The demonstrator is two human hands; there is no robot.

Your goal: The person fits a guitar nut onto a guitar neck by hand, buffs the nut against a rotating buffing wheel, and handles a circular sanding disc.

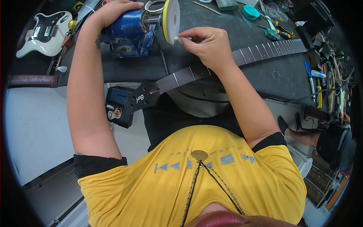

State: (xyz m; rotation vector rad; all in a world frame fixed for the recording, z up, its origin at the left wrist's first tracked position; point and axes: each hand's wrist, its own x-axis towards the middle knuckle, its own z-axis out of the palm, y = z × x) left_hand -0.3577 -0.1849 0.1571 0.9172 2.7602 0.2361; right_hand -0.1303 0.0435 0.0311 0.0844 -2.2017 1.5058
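Yellow shirt (143, 189); grinder (126, 30) on dark bench (272, 81); pale floor (131, 139).

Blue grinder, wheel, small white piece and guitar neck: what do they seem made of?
Blue grinder: probably painted metal, scuffed and slightly glossy. Wheel: pale, matte face, perhaps abrasive, with a yellow rim; exact material unclear. White piece: maybe plastic or bone, too small to tell. Guitar neck: likely wood, with a dark, dull fretboard crossed by bright, metal-looking frets.

Bench (272, 79) before me holds grinder (126, 28), left of centre; guitar neck (261, 52) lies crosswise, nearer me; guitar body (43, 41) far left; marker (310, 78) right.
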